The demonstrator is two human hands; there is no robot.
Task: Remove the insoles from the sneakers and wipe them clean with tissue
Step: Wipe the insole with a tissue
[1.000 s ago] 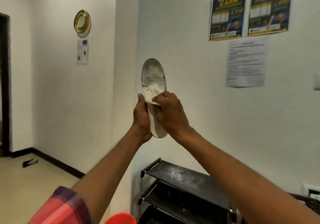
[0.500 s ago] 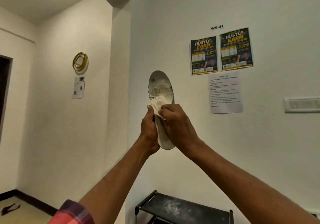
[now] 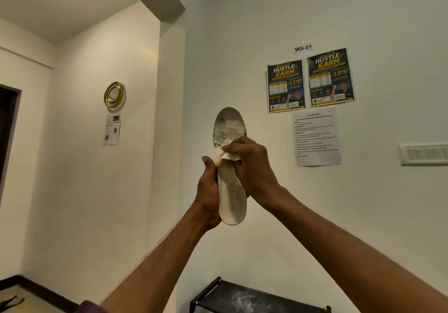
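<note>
I hold a white insole [image 3: 230, 196] upright in front of the wall, toe end up. The toe area is dusty with grey smudges. My left hand [image 3: 209, 191] grips the insole's left edge near its middle, thumb on the front. My right hand [image 3: 251, 164] pinches a crumpled white tissue [image 3: 226, 156] and presses it against the insole just below the toe area. No sneakers are in view.
A black shoe rack [image 3: 257, 298] with a dusty top shelf stands low against the wall. Posters [image 3: 310, 82] and a printed sheet [image 3: 316, 138] hang on the wall, with a switch plate [image 3: 424, 153] at right. A gold ring ornament [image 3: 114, 94] hangs left.
The view has tilted upward, so less of the shoe rack shows. My right hand with the tissue has stayed near the insole's upper middle, shifting slightly across it.
</note>
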